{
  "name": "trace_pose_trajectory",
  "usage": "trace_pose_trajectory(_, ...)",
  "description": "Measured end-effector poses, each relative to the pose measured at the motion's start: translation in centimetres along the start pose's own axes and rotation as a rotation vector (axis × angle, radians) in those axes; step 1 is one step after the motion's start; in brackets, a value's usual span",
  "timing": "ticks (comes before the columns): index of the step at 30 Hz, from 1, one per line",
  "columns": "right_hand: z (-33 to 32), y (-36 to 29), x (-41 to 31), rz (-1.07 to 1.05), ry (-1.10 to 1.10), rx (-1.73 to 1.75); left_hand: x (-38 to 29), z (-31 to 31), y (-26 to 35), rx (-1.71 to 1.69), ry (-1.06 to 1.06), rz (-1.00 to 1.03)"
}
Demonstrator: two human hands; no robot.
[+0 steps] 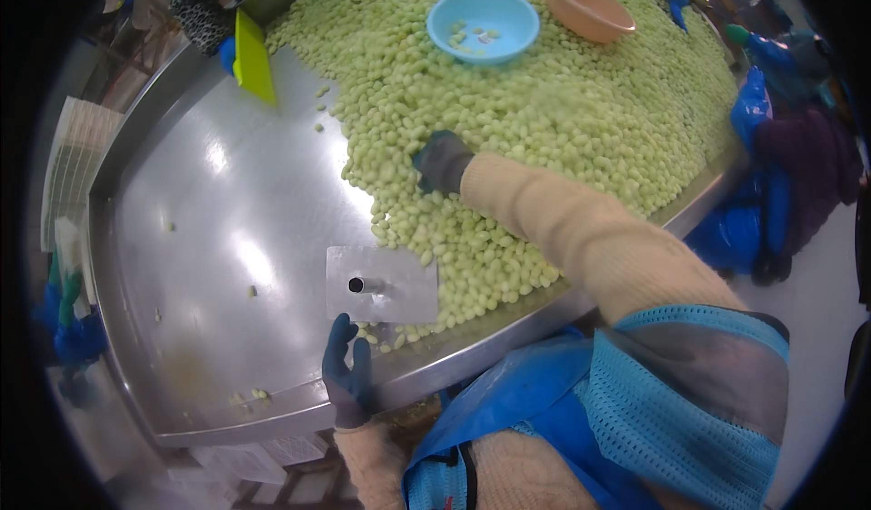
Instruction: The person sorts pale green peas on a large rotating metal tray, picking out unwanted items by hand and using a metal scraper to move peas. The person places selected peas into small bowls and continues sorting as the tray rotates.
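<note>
A broad heap of pale green oval fruits (pixel 578 122), which look like grapes, lies in a large stainless-steel tray table (pixel 197 251). My right hand (pixel 444 161), in a dark grey glove, reaches across and rests on the heap. Its fingertips are partly hidden against the fruits, so whether it grips any does not show. By the near rim, my left hand (pixel 347 370), gloved in dark blue-grey, has thumb and fingers apart and nothing in it. Just beyond its fingertips a flat metal plate with a tube handle (pixel 408 284) lies beside the heap's edge.
A light blue bowl (pixel 503 16) holding a few fruits and an orange bowl (pixel 588 8) sit on the heap. At far left, another person's blue-gloved hand holds a yellow-green scraper board (pixel 253 61). Co-workers stand along the right side, one blue-gloved hand (pixel 752 105) near the rim.
</note>
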State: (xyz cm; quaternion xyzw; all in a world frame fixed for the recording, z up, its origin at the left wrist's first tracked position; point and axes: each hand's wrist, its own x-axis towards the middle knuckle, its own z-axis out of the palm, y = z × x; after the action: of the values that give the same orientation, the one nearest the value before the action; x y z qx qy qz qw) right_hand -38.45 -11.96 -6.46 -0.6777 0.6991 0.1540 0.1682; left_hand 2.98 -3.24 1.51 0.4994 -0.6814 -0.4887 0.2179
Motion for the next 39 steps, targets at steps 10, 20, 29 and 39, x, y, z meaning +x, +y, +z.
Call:
trace_pose_trajectory(10,-4.1,4.7,-9.5,0.126,0.162,1.126,-1.1,1.3,-0.5,0.129,0.137,0.137)
trace_pose_trajectory(20,-9.5,13.7,-11.7,0.161,0.582,1.724,-1.0,1.6,0.2,0.070,0.088,0.089)
trace_pose_trajectory(29,-5.4,5.3,-14.0,-0.096,0.061,0.249,-1.1,1.8,1.2,0.077,0.096,0.062)
trace_pose_trajectory(39,-1.2,1.5,-8.6,-0.294,-0.108,-0.269,-0.7,1.7,1.3,0.228,0.100,0.113)
